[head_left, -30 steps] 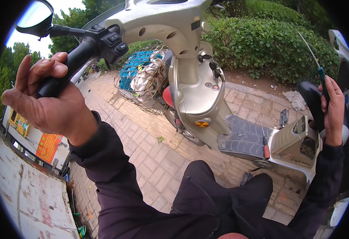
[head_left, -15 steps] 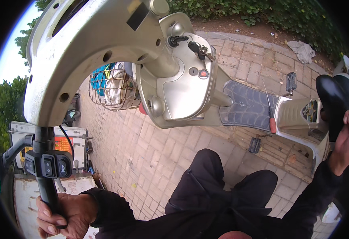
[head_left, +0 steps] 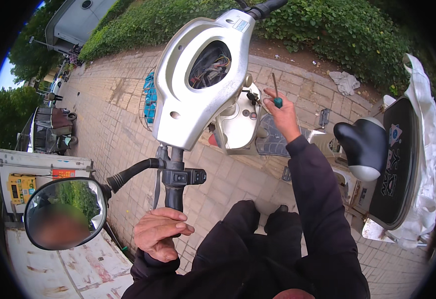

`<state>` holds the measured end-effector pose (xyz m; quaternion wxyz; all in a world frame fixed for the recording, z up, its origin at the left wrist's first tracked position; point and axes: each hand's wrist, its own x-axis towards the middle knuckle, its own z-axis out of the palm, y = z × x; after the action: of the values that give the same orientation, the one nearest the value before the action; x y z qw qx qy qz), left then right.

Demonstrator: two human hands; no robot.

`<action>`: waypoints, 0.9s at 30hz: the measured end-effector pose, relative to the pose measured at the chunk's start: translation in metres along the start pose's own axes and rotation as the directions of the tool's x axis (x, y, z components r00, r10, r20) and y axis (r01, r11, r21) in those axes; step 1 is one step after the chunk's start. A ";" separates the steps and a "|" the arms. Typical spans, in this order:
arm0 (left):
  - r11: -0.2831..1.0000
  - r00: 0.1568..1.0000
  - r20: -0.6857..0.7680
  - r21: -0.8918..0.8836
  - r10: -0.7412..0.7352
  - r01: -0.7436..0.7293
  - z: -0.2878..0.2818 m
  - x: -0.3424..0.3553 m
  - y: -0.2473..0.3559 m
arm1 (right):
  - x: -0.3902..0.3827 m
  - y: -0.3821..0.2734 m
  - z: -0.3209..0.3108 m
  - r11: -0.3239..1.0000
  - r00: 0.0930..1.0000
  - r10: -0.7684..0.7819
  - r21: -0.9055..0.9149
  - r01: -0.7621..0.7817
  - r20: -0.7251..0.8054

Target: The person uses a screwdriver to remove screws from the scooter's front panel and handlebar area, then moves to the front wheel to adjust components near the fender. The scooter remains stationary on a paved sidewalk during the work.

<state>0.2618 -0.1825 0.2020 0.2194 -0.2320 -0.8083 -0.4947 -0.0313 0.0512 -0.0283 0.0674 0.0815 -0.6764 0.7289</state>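
The silver electric scooter's front cover (head_left: pixel 205 107) stands before me, with wires (head_left: pixel 218 67) showing through its oval opening. Across the lower end of the black left handlebar grip (head_left: pixel 174 198) lies my left hand (head_left: pixel 159 233), its fingers fairly straight and not wrapped round it. My right hand (head_left: pixel 285 117) reaches over the footboard (head_left: pixel 272 142) beside the inner panel (head_left: pixel 238 129). It pinches a screwdriver (head_left: pixel 277 102) with a green handle, shaft pointing up and away. Close to its fingertips, keys (head_left: pixel 253 97) hang at the panel; whether they touch is unclear.
A black saddle (head_left: pixel 360 149) and a padded backrest (head_left: pixel 394 159) stand at the right. The round mirror (head_left: pixel 66 213) juts out at the left, above a worn white cargo box (head_left: pixel 53 259). Beyond the scooter are a wire basket (head_left: pixel 149 99), hedge (head_left: pixel 317 25) and paving (head_left: pixel 113 99).
My right hand has moved from beside the saddle to the inner panel and now holds a screwdriver. My left hand's hold on the grip has loosened. The view has shifted.
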 end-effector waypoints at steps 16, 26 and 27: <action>0.839 0.992 0.042 0.539 -0.122 0.080 0.009 0.017 0.035 | 0.034 0.007 0.031 0.794 0.820 0.516 0.219 -0.567 0.249; 0.470 0.783 -0.504 0.626 -0.365 0.622 0.052 0.029 0.044 | 0.052 0.006 0.045 0.771 0.793 0.544 0.208 -0.601 0.274; 0.468 0.778 -0.506 0.622 -0.373 0.628 0.052 0.031 0.043 | 0.053 0.006 0.046 0.777 0.797 0.543 0.204 -0.596 0.263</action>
<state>0.2562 -0.1136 0.2280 0.2582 0.2118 -0.9260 -0.1763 -0.0831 0.0040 -0.0197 -0.2338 -0.0504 -0.5638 0.7905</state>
